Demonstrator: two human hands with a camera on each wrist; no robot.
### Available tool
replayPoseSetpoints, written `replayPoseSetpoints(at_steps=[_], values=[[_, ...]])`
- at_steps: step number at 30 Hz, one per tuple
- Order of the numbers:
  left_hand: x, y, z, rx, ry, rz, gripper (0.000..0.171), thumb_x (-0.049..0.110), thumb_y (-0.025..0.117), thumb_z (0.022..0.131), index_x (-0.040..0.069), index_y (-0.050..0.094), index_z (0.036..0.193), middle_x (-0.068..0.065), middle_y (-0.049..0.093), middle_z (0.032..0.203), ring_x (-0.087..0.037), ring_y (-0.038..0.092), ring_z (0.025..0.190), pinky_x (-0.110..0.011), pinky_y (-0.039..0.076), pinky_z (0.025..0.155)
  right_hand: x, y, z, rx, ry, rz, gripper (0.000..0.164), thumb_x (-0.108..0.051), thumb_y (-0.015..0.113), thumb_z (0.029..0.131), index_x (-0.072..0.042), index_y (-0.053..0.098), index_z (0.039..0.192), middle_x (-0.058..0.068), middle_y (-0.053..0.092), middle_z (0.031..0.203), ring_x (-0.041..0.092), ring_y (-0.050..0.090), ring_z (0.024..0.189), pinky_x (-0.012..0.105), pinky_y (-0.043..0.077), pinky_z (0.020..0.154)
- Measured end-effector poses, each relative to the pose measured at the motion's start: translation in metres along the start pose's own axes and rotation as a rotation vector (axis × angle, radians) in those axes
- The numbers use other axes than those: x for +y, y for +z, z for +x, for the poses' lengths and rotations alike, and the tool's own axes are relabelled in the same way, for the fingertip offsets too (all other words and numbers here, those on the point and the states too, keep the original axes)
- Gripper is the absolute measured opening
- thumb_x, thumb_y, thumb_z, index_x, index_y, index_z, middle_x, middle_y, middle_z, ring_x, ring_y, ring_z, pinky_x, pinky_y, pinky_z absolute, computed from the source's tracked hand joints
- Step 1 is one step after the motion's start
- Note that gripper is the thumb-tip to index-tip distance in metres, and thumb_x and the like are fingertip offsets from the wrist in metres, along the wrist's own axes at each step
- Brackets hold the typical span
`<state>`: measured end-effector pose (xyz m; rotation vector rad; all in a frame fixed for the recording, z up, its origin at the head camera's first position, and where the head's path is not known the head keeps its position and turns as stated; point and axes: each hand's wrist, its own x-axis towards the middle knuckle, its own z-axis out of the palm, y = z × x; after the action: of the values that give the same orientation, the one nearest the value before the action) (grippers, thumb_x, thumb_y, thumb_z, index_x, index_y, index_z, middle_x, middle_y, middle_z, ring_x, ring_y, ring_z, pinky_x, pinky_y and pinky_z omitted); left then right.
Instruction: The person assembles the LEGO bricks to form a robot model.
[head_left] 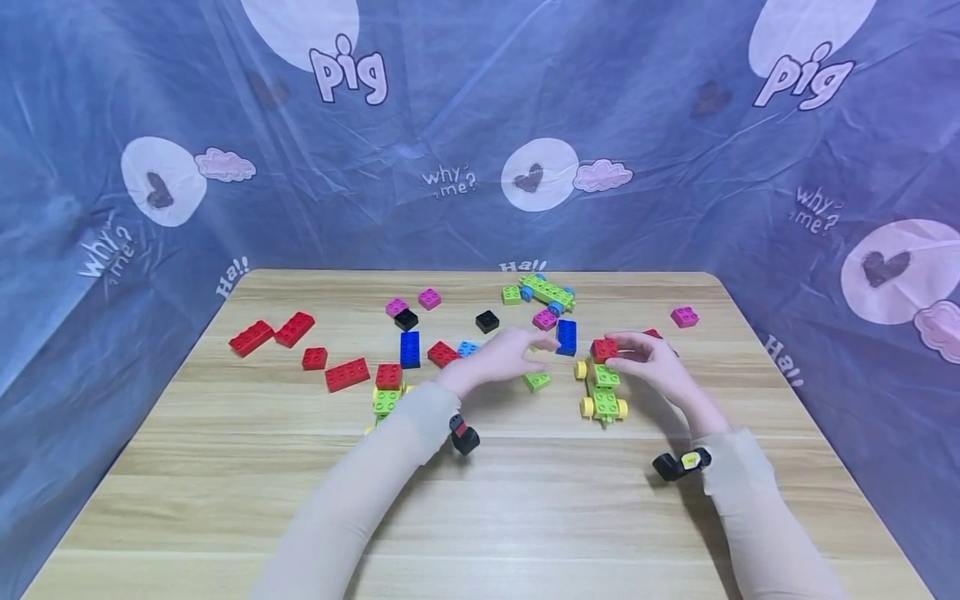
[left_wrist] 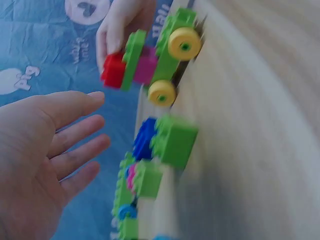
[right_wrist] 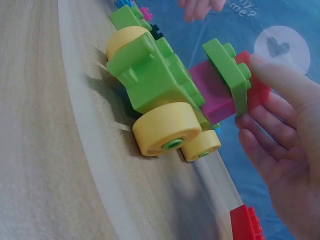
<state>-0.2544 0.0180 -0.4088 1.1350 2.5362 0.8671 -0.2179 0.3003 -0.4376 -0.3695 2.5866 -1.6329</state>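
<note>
Right hand (head_left: pixel 654 362) pinches one red studded plastic brick (head_left: pixel 603 350) topping one of two yellow-wheeled green plastic cars (head_left: pixel 604 402); left hand (head_left: pixel 504 355) extended, empty.

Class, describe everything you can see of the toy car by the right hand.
The toy car looks like plastic: a studded green base on yellow wheels with green hubs. At its far end rises a stack: pink block, then green block, then red block on top. It stands wheels down on the wooden table; the right hand holds the red block.
</note>
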Motion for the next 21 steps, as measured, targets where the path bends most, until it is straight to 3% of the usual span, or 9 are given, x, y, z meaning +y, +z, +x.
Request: replayPoseSetpoints(at_steps=[6, 12, 17, 21], values=[[-0.013, -0.022, -0.005, 0.021, -0.021, 0.021, 0.048, 0.019, 0.072, 0.087, 0.007, 0.058, 0.131, -0.006, 0.064, 0.127, -0.02, 0.057, 0.121, -0.033, 0.042, 0.106, 0.002, 0.002, -0.001, 0.041, -0.033, -0.005, 0.046, -0.009, 0.066, 0.091, 0.011, 0.051, 0.13, -0.014, 0.063, 0.108, -0.009, 0.06, 0.092, 0.009, 0.046, 0.083], [-0.026, -0.032, -0.007, 0.018, -0.032, 0.058, 0.052, 0.017, 0.076, 0.083, 0.005, 0.058, 0.131, -0.008, 0.062, 0.131, -0.023, 0.054, 0.124, -0.035, 0.041, 0.107, 0.005, 0.004, -0.002, 0.048, -0.002, 0.009, 0.047, -0.013, 0.066, 0.091, 0.008, 0.052, 0.131, -0.027, 0.059, 0.101, -0.009, 0.059, 0.092, 0.008, 0.045, 0.083], [-0.031, -0.035, -0.008, -0.041, -0.061, 0.061, 0.058, 0.012, 0.078, 0.081, 0.005, 0.055, 0.134, -0.008, 0.058, 0.135, -0.025, 0.049, 0.129, -0.036, 0.038, 0.11, 0.007, 0.007, -0.003, 0.047, 0.003, 0.031, 0.049, -0.014, 0.066, 0.092, 0.008, 0.05, 0.132, -0.021, 0.06, 0.103, -0.009, 0.059, 0.094, 0.008, 0.045, 0.084], [-0.035, -0.036, -0.008, -0.07, -0.09, 0.075, 0.064, 0.01, 0.082, 0.076, 0.003, 0.055, 0.134, -0.009, 0.056, 0.137, -0.026, 0.047, 0.131, -0.036, 0.037, 0.111, 0.009, 0.008, -0.003, 0.056, 0.006, 0.013, 0.049, -0.015, 0.065, 0.092, 0.006, 0.05, 0.133, -0.005, 0.063, 0.112, -0.009, 0.058, 0.095, 0.008, 0.045, 0.085]])
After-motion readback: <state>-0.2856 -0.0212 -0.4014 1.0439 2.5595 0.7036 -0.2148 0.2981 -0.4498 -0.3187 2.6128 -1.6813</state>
